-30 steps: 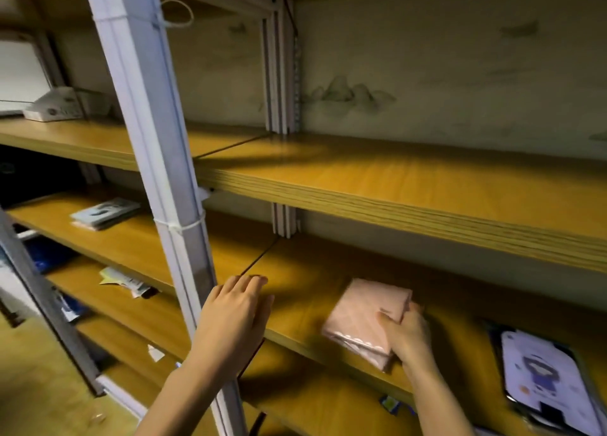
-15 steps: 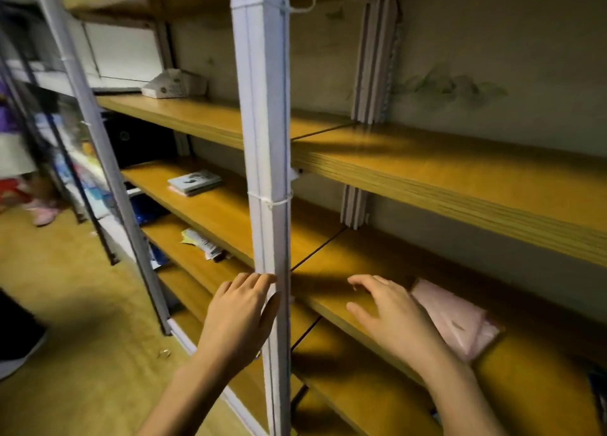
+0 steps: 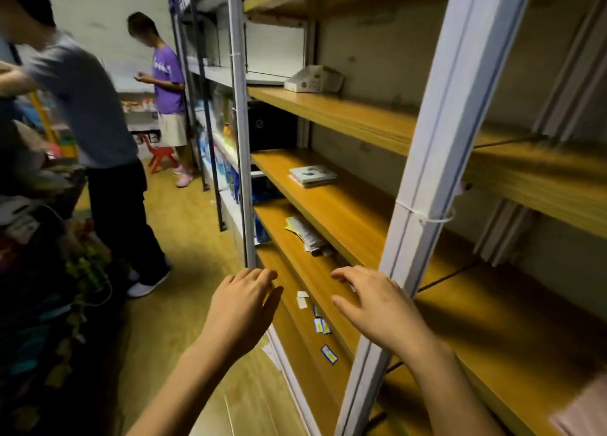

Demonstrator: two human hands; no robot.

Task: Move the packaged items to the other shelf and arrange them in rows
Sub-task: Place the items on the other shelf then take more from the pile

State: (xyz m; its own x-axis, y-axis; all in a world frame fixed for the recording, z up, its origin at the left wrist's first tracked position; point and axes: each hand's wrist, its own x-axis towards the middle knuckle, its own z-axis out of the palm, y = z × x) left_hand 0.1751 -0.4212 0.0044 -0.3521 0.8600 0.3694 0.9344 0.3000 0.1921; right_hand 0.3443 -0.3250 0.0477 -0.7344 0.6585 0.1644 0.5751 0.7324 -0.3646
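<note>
Fingers [image 3: 345, 276] of the right hand [image 3: 377, 307] are spread apart and slightly bent, clasping nothing. Those of the left hand [image 3: 243, 307] lie relaxed and close to one another, likewise bare.

Head view: both hands hang in front of the shelving. The right hand is just in front of the white upright post [image 3: 427, 172] and the left hand is out over the aisle floor [image 3: 184, 238]. Both point toward the left bay, which suits a reach for another item rather than a placing.

The pink packet [image 3: 581, 409] lies flat on the right-bay shelf [image 3: 492, 320], at the lower right corner and cut by the frame edge. Its place there reads as the start of a row.

On the left-bay middle shelf [image 3: 345, 205], well beyond the hands, a flat grey package [image 3: 313, 175] rests on its broad face. One board lower, nearer the hands, a crinkled packet [image 3: 307, 237] lies partly under the board above. It looks the easiest to take first, though the overhanging board means the hand must go in low. A white box [image 3: 313, 79] sits on the upper board.

Two other people stand in the aisle to the left, well apart from the hands.
</note>
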